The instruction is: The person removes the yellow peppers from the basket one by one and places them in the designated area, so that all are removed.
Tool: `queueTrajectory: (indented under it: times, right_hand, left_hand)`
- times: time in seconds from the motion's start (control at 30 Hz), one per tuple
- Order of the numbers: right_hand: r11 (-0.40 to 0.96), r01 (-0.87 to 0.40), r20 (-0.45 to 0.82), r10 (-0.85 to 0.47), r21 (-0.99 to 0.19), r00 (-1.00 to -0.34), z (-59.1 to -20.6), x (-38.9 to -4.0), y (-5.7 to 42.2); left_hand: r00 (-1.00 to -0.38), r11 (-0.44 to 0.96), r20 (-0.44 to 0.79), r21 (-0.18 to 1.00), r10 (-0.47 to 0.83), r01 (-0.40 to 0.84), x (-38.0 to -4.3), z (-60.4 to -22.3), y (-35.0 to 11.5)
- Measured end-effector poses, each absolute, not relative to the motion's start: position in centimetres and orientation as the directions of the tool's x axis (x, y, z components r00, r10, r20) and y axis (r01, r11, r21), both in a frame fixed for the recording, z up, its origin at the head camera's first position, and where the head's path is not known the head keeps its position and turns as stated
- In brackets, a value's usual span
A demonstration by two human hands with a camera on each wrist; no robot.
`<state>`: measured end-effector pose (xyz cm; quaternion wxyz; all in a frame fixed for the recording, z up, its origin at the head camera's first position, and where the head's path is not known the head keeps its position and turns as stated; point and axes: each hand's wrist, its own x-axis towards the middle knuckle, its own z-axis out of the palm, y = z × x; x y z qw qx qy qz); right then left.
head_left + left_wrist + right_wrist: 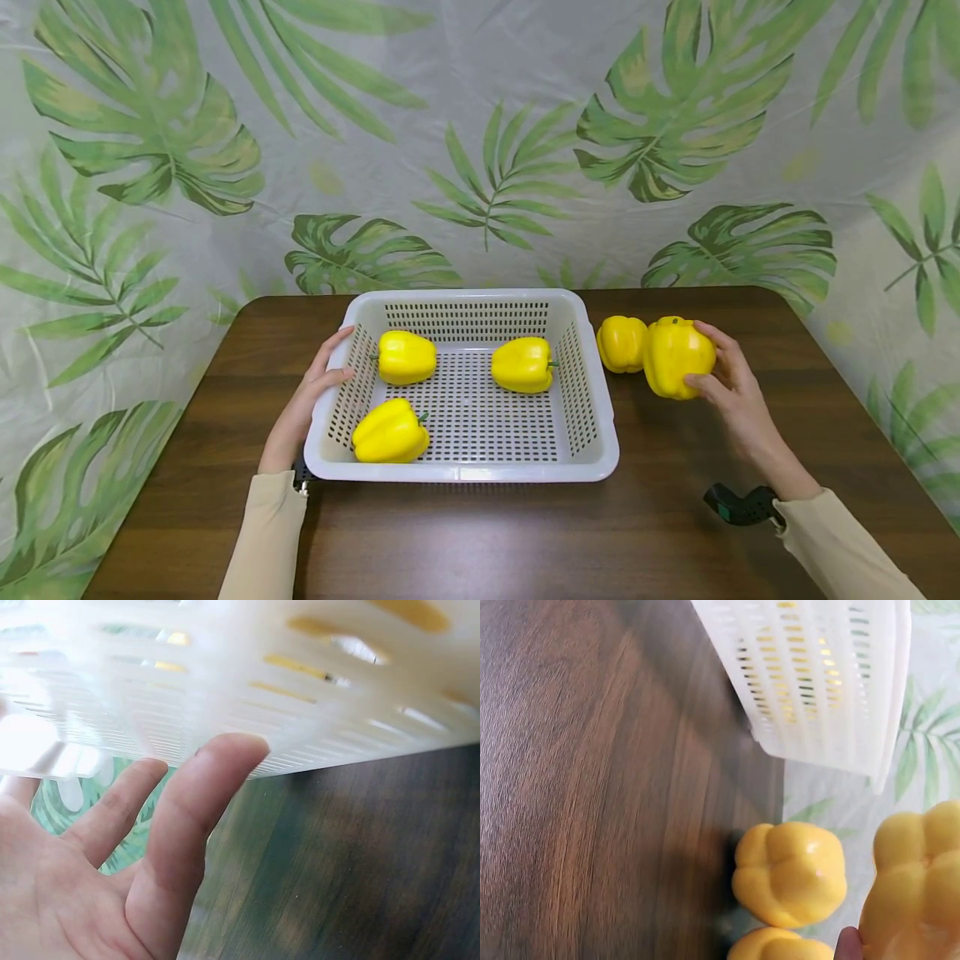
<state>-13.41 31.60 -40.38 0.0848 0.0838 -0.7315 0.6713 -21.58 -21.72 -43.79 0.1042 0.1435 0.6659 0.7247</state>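
Note:
A yellow bell pepper (677,357) is in my right hand (738,396), pinched between thumb and fingers to the right of the basket. It is large at the lower right of the right wrist view, where one fingertip (848,944) shows against it. My left hand (306,400) lies at the left side of the white plastic basket (457,473), thumb and fingers extended over its rim in the head view. In the left wrist view the thumb (184,825) reaches up to the slotted wall. Three yellow peppers lie inside the basket, one of them front left (390,433).
Two more yellow peppers sit on the table right of the basket: one (789,874) shows whole in the right wrist view, the other (780,949) is cut by the frame edge. The dark wooden table (480,542) ends at a leaf-patterned cloth (510,250) behind.

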Motion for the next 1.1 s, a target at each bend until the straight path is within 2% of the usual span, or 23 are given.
queueTrajectory:
  times: [0.33,0.6,1.1]
  right_hand:
    - [0.054,-0.255,0.258,0.05,-0.965,-0.965,-40.7,-13.7,32.8]
    - [-0.02,-0.262,0.259,0.096,-0.965,-0.961,-40.9,-14.0,34.1]
    - [-0.01,-0.252,0.246,0.182,-0.968,-0.952,-41.7,-14.2,36.0]
  left_hand:
    - [-0.933,-0.098,0.068,0.995,0.352,0.035,-21.5,-43.7,-21.7]
    - [-0.931,-0.101,0.072,0.994,0.358,0.038,-21.5,-43.8,-21.7]
    - [-0.926,-0.051,0.023,0.999,0.376,0.005,-21.1,-43.8,-22.0]
